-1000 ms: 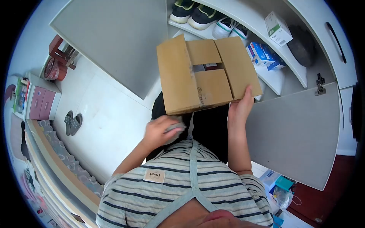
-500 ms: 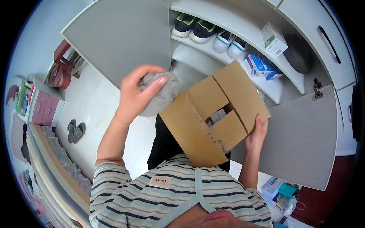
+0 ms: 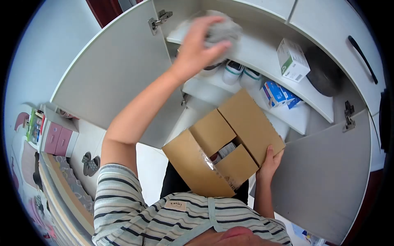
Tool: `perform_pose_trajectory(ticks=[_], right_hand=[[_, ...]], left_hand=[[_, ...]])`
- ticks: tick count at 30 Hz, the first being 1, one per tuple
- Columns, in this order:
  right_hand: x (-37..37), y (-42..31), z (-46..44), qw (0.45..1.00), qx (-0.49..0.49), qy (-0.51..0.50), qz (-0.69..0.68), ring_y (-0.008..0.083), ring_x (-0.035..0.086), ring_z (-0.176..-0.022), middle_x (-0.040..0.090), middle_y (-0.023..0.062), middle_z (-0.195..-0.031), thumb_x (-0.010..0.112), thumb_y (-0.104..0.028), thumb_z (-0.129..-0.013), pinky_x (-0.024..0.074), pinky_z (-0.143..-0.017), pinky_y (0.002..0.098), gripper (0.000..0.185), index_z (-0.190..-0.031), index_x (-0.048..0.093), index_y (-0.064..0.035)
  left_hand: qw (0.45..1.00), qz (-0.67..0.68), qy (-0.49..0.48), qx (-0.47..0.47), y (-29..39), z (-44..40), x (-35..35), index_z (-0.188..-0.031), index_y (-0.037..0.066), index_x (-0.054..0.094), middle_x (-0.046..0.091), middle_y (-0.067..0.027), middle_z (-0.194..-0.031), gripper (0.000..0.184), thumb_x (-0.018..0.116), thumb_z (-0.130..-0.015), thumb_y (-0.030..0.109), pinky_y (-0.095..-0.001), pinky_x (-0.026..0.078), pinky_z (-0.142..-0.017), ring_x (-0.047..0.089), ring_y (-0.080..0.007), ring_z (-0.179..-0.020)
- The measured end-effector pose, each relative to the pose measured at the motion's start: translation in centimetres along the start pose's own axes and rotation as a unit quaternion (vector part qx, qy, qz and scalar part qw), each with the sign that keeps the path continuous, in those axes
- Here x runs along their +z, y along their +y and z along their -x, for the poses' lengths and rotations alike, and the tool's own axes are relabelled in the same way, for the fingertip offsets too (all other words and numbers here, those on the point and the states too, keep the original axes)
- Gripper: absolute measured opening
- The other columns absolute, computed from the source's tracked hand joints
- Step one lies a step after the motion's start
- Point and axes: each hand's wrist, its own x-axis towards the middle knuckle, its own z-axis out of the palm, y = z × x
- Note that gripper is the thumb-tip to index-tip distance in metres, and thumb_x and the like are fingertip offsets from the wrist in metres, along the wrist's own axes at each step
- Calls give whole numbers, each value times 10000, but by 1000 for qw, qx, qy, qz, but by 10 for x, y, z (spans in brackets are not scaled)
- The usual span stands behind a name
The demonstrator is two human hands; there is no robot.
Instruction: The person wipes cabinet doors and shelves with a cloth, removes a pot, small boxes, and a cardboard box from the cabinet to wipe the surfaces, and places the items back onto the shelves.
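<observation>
My left hand [image 3: 201,46] is raised over the cabinet's upper shelf [image 3: 260,45], its fingers closed round a crumpled grey cloth [image 3: 225,33]. Both are a little blurred. Against my body leans an open cardboard box [image 3: 250,129], tilted, with its flaps partly folded in. Through the gap between the flaps part of a printed packet [image 3: 226,150] shows; the other contents are hidden. My right hand [image 3: 271,164] grips the box at its right corner. Below the cloth, white shoes [image 3: 234,71] stand on a lower shelf.
A white carton [image 3: 293,61] and a dark round object [image 3: 324,71] sit on the upper shelf at right. Blue boxes [image 3: 279,94] lie lower down. Open cabinet doors flank me at left [image 3: 111,74] and right [image 3: 320,172]. Slippers [image 3: 90,164] are on the floor.
My left hand has moved up and forward with the grey cloth, from beside the box to the upper shelf. The view has shifted; my right hand still holds the box.
</observation>
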Motion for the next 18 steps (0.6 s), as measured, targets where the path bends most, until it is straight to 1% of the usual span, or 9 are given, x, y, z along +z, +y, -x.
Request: perform_pose_trajectory(ticks=[2, 3, 5, 8, 9, 11, 14, 17, 18], right_hand=[[0, 2, -9, 1000, -22, -8, 5, 197, 449, -1124, 434, 133, -1258, 446, -77, -936, 360, -971, 323, 454, -1354, 279, -15], [2, 0, -13, 1000, -22, -9, 10, 197, 449, -1124, 434, 133, -1258, 446, -77, -936, 360, -971, 323, 454, -1354, 279, -15], [7, -3, -19, 1000, -28, -3, 14, 200, 449, -1124, 435, 135, -1250, 452, -82, -933, 361, -968, 324, 452, -1345, 281, -10], [5, 4, -30, 999, -45, 4, 21, 199, 502, -1073, 465, 125, -1221, 462, -111, -940, 422, -911, 324, 416, -1314, 310, -14], [5, 5, -33, 999, -45, 3, 24, 199, 502, -1073, 465, 125, -1221, 462, -111, -940, 422, -911, 324, 416, -1314, 310, -14], [9, 5, -39, 999, -44, 9, 22, 200, 506, -1061, 473, 126, -1201, 470, -119, -938, 426, -903, 324, 413, -1303, 307, -17], [16, 1, -42, 1000, -20, 18, 13, 187, 466, -1064, 452, 128, -1193, 466, -80, -927, 374, -933, 314, 415, -1297, 291, -10], [18, 3, -44, 1000, -8, 24, 0, 187, 466, -1065, 454, 130, -1190, 468, -76, -924, 377, -929, 314, 426, -1302, 283, -10], [17, 3, -45, 1000, -7, 26, 2, 187, 466, -1065, 454, 130, -1190, 468, -76, -924, 377, -929, 314, 426, -1302, 283, -10]], left_hand=[[977, -119, -100, 149, -50, -15, 47, -1198, 32, 494, 546, -163, -1137, 538, 661, -783, 331, -377, 416, -918, 534, -314, -1040], [977, -118, -98, 145, -61, -21, 61, -1198, 32, 494, 546, -163, -1137, 538, 661, -783, 331, -377, 416, -918, 534, -314, -1040], [956, -77, -280, 51, -78, -31, 85, -1205, 30, 508, 523, -179, -1188, 566, 616, -791, 400, -418, 375, -963, 481, -364, -1107], [924, -106, -362, 62, -97, -57, 110, -1209, 67, 526, 516, -165, -1211, 525, 593, -795, 383, -416, 381, -957, 462, -351, -1140], [925, -104, -361, 60, -101, -60, 117, -1209, 67, 526, 516, -165, -1211, 525, 593, -795, 383, -416, 381, -957, 462, -351, -1140], [922, -227, -263, 169, -111, -67, 125, -1185, 126, 552, 534, -143, -1179, 448, 586, -796, 347, -414, 393, -947, 475, -327, -1127], [893, -343, -206, 204, -129, -88, 129, -1148, 179, 580, 531, -110, -1200, 369, 564, -810, 328, -407, 409, -936, 486, -311, -1122], [925, -300, -215, 91, -172, -100, 149, -1085, 186, 617, 551, -92, -1193, 304, 550, -824, 327, -410, 417, -936, 506, -302, -1108], [926, -297, -216, 90, -184, -105, 153, -1085, 186, 617, 551, -92, -1193, 304, 550, -824, 327, -410, 417, -936, 506, -302, -1108]])
